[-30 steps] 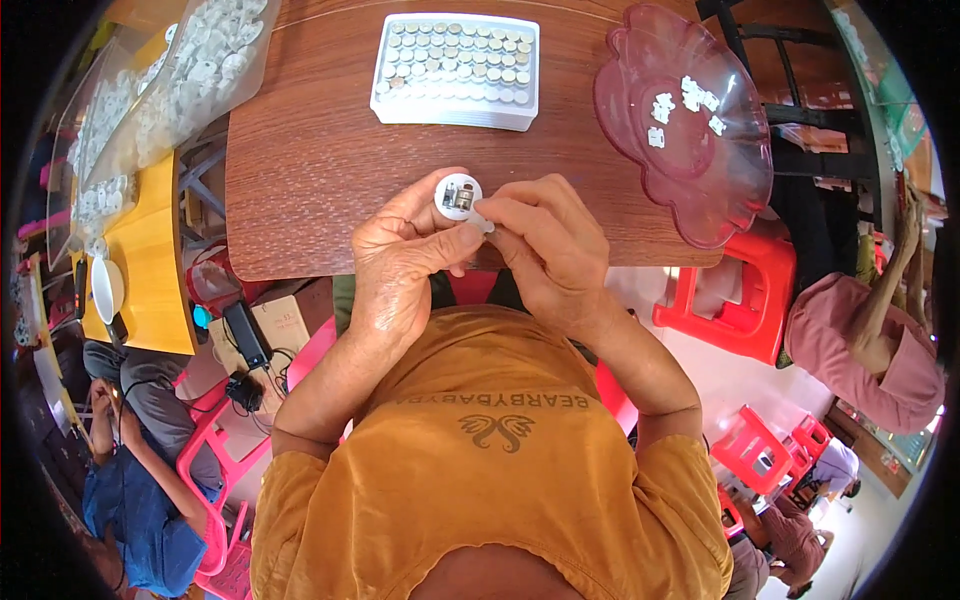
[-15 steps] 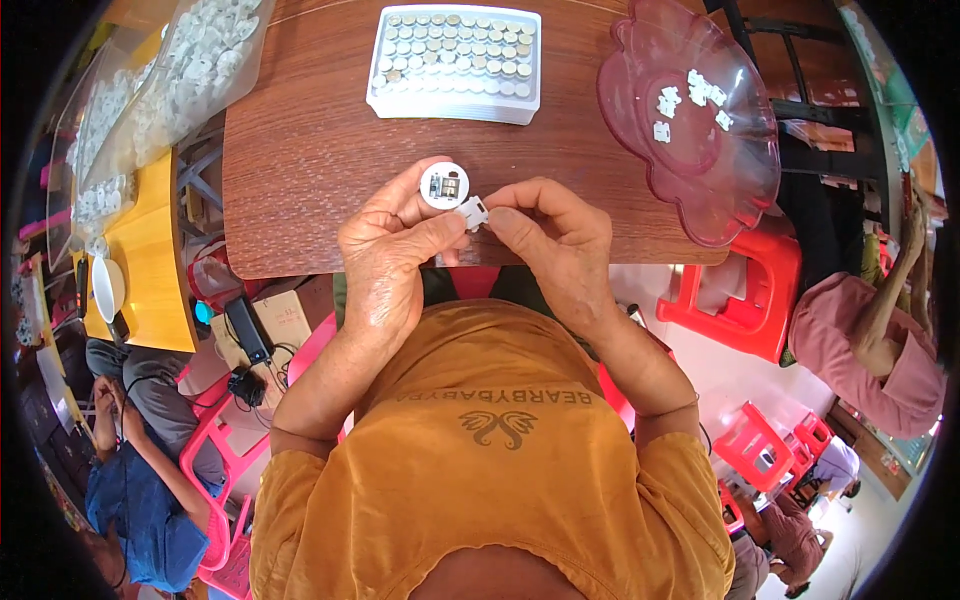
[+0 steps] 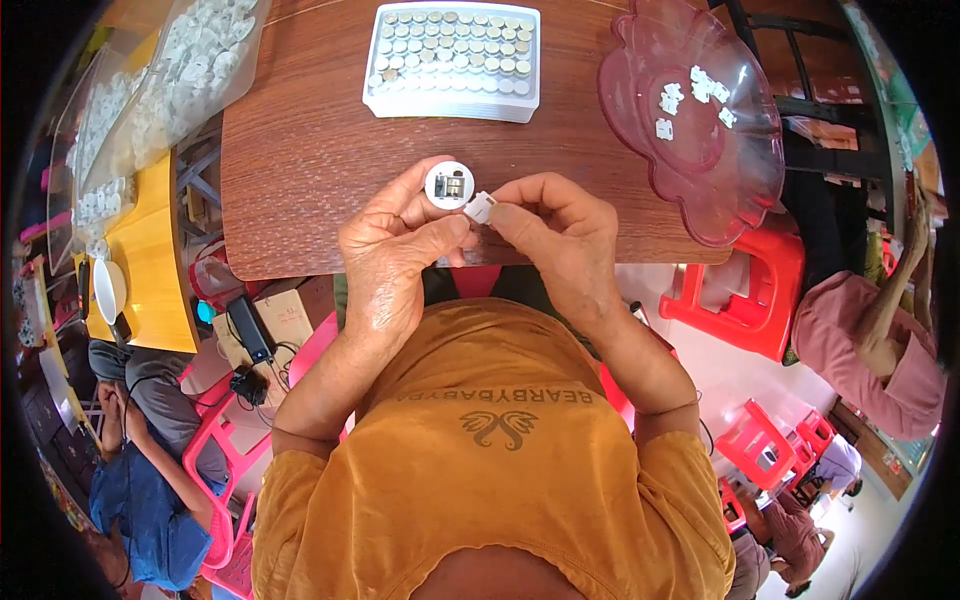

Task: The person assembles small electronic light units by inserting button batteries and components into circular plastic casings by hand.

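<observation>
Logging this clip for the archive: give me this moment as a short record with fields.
setting: brown wooden table, seen from a head camera
left hand: holds a small round white part with an open centre
right hand: pinches a small white piece beside the round part
behind the hands: white tray of round metal discs in rows
right side: pink scalloped plastic dish with a few white pieces
left side: clear bag of white parts

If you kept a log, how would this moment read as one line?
left hand: holds round white part | right hand: pinches small white piece beside it | white tray of discs and pink dish on wooden table
</observation>
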The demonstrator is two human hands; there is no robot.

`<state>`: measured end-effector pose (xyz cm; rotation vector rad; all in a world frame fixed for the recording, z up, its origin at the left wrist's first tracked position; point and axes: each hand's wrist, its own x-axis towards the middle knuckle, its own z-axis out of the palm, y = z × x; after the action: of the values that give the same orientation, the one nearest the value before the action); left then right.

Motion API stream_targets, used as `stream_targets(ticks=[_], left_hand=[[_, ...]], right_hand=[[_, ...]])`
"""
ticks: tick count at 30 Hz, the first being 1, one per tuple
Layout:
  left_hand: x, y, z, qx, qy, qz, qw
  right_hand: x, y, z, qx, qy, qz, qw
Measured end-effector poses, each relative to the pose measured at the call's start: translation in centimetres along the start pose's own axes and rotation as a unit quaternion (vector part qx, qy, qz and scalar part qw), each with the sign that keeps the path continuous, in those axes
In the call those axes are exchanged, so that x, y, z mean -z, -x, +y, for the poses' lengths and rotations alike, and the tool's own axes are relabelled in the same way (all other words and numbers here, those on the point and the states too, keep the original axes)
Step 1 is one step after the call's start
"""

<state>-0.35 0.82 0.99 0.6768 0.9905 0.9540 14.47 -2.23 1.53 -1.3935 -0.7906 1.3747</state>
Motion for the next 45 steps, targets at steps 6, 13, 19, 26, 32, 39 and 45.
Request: stream_targets(ticks=[6,13,19,26,32,39,45], left_hand=[[0.3,0.1,-0.2,0.029,-0.011,-0.023,0.999],[0.6,0.0,-0.1,-0.031,-0.083,-0.007,0.996],[0.6,-0.3,-0.6,-0.056,-0.074,-0.004,0.996],[0.5,-0.2,-0.6,-0.014,-0.037,-0.009,0.999],[0.4,0.1,-0.7,0.013,-0.063,-0.039,0.997],[0.5,0.1,-0.5,0.008,-0.080,-0.051,0.995],[0.2,0.3,-0.5,0.005,-0.081,-0.033,0.996]], right_hand=[[0.3,-0.5,-0.1,0.056,0.003,-0.003,0.998],[0.9,-1.0,-0.5,0.075,0.188,-0.048,0.978],[0.1,-0.7,0.0,0.098,0.140,-0.040,0.984],[0.3,-0.9,0.2,0.178,0.129,-0.011,0.975],[0.2,-1.9,-0.5,0.266,0.242,-0.017,0.933],[-0.4,-2.1,-0.3,0.356,0.332,-0.013,0.873],[-0.7,-1.8,-0.3,0.365,0.366,0.008,0.856]])
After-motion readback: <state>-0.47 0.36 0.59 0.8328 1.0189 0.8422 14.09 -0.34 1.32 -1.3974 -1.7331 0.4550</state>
